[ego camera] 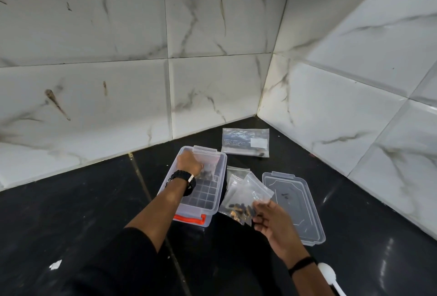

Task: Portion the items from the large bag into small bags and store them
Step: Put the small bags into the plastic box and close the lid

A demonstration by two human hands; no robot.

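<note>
Black bench (71, 213) met white marbled wall tiles (94, 83) in a corner. Clear storage box (218, 191), lidless, orange latch on its near end, sat mid-bench; gridded floor showed bare in the near half. Left hand (189, 162) was inside the far half, fingers curled over a small bag of dark pieces (209, 172). Box lid (305, 203) lay flat just right of the small bags. Large bag (246, 142) lay flat behind, near the corner. Right hand (272, 219) pinched a cluster of small bags (243, 195) holding dark pieces, between box and lid.
</note>
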